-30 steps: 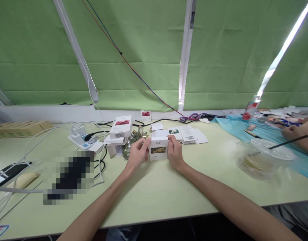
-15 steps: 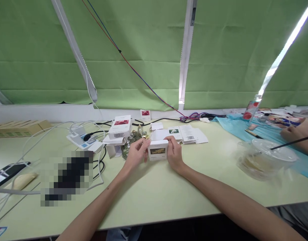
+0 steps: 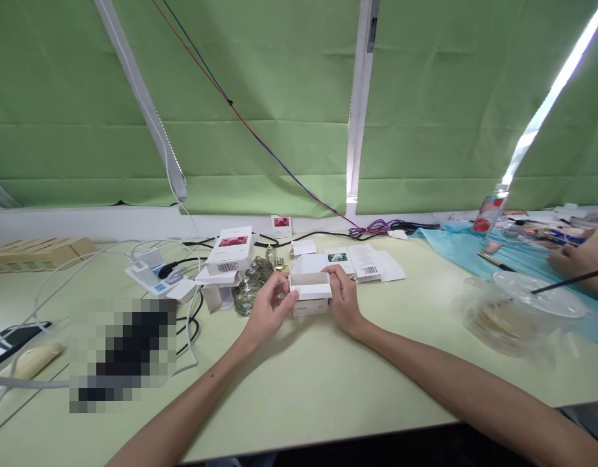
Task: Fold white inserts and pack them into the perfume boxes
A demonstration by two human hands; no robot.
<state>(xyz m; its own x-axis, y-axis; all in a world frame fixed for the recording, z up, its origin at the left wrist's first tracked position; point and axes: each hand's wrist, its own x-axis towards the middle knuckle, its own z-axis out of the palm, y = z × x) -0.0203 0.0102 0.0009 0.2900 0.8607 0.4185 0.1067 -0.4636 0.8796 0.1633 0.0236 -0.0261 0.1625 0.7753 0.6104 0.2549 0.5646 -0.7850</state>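
Between my two hands is a small white cardboard box (image 3: pixel 310 306), its top flap lifted toward me and its inside showing. My left hand (image 3: pixel 272 303) is closed on the box's left side, thumb at the flap. On the right side, my right hand (image 3: pixel 344 298) grips it with bent fingers. Left of the box sits a clear glass bottle (image 3: pixel 250 287) with a gold neck, partly behind my left hand. A white box with a pink flower picture (image 3: pixel 229 251) rests on another opened white box (image 3: pixel 218 295). Behind my hands lie flattened white cartons (image 3: pixel 364 263).
A power strip (image 3: pixel 150 272) with white and black cables lies at the left, near a pixelated dark object (image 3: pixel 133 344). To the right stands a plastic-wrapped cup (image 3: pixel 517 318) with a black straw. Another person's hand (image 3: pixel 578 259) is at the far right, over blue sheeting (image 3: pixel 449 250).
The box's top flap, closed a second ago, has swung open toward me and now covers the front picture. Both hands have kept hold of the box.
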